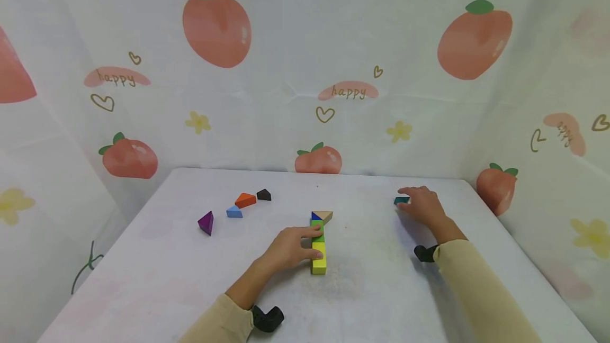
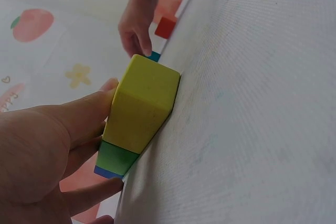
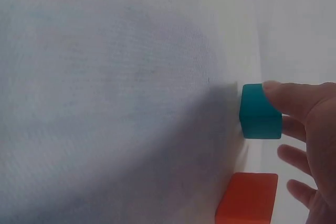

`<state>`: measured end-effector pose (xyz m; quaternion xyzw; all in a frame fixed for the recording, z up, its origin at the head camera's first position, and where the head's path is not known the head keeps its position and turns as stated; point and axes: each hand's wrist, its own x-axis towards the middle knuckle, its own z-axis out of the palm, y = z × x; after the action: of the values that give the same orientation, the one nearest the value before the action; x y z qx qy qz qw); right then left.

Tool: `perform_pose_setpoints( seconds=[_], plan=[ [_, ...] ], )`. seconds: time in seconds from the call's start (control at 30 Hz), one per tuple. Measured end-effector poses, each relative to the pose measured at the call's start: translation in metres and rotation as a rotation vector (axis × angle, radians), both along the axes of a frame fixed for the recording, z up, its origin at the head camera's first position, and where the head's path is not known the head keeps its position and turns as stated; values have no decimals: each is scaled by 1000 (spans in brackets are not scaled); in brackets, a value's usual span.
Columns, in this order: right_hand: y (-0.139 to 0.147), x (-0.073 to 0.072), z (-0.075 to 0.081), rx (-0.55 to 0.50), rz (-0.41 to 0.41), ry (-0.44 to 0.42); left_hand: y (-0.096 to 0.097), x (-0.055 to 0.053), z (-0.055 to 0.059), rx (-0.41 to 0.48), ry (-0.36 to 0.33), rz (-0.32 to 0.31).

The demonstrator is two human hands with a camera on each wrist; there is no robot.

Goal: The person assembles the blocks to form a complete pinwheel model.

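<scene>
A row of blocks stands at mid-table: a yellow block (image 1: 319,266) nearest, a green block (image 1: 318,236) behind it, then a blue triangular block (image 1: 315,216) beside a tan triangular block (image 1: 326,216). My left hand (image 1: 286,247) touches this row, thumb on the yellow block and fairly straight fingers over the green one. At the right, my right hand (image 1: 423,206) pinches a teal block (image 3: 261,111) between thumb and fingers. A red-orange block (image 3: 248,198) sits near that hand in the right wrist view; the hand hides it in the head view.
Loose blocks lie at the table's back left: a purple triangular one (image 1: 206,223), a light blue one (image 1: 234,211), an orange one (image 1: 245,200) and a black one (image 1: 264,195). A printed cloth (image 1: 281,68) hangs behind the white table (image 1: 157,274).
</scene>
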<state>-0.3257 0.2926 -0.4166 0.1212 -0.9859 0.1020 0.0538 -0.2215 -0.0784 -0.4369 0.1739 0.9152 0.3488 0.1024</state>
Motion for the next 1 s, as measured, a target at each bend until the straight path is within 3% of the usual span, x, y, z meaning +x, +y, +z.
perform_pose_setpoints(
  seconds=[0.33,0.6,0.83,1.0],
  plan=[
    [4,-7,-2,-82,13,-87,0,-1,-1,-2,9,-7],
    [1,-10,-3,-109,67,-36,1,-1,0,-3,11,-7],
    [-15,-11,0,-160,53,-42,1,0,0,2,7,-1],
    [-27,-10,-1,-180,74,2,1,0,1,2,10,-5]
  ],
)
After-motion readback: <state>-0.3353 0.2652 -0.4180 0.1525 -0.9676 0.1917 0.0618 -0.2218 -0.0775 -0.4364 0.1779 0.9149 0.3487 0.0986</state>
